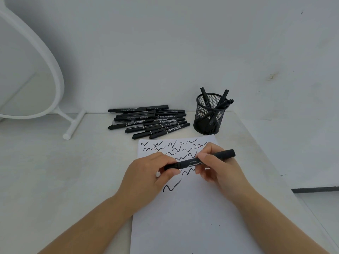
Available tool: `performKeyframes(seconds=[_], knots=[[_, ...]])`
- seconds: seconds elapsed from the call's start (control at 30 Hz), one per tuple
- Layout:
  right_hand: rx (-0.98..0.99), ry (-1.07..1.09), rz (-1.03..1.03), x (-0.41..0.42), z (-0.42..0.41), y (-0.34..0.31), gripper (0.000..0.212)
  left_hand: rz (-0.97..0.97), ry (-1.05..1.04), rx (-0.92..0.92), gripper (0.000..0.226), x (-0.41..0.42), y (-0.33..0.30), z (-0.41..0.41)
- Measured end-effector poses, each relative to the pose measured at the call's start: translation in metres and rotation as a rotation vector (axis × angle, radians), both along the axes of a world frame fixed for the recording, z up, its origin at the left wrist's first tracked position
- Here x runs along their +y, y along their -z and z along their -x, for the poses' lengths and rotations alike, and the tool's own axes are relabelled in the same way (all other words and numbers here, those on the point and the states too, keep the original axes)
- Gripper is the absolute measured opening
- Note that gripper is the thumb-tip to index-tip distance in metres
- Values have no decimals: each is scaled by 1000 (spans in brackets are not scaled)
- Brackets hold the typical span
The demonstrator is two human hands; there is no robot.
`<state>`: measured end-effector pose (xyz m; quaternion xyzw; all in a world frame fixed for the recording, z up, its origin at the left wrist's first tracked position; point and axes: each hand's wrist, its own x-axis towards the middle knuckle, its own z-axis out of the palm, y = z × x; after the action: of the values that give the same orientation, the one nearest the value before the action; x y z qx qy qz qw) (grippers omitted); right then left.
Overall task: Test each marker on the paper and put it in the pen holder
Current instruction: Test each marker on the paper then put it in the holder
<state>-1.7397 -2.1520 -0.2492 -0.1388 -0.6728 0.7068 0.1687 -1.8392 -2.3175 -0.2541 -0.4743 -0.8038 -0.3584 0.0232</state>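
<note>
A black marker (189, 163) lies level above the white paper (189, 222), held at both ends. My left hand (150, 178) pinches its left end, where the cap sits. My right hand (218, 167) grips the barrel toward the right end. The paper carries several black squiggles on its upper half. A pile of several black markers (148, 121) lies on the table beyond the paper. The black mesh pen holder (210, 116) stands to the right of the pile with several markers in it.
A white oval mirror on a stand (45, 74) leans at the back left. The white table (55, 171) meets the wall behind the pile. Its right edge (275, 162) runs close beside the paper and holder.
</note>
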Motion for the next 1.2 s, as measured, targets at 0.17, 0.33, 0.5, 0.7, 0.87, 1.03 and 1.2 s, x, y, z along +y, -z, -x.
performKeyframes(seconds=[0.17,0.33,0.5,0.7,0.87,1.03,1.2], knots=[[7,-77,81,0,-2,-4,21,-66,33,66,31,1,-4,-6],[58,-19,182,-7,1,-3,24,-69,44,138,31,4,-7,-14],[123,36,198,-11,2,1,20,-38,59,121,33,5,-5,-22],[163,29,101,-13,-3,1,18,-42,115,3,42,3,-2,-26],[186,9,73,-13,-3,2,17,-20,153,-69,43,3,0,-23],[213,-8,24,-14,-5,2,18,-37,205,-172,37,2,0,-22],[218,-7,-15,-17,-8,-2,19,-29,238,-287,27,2,0,-22]])
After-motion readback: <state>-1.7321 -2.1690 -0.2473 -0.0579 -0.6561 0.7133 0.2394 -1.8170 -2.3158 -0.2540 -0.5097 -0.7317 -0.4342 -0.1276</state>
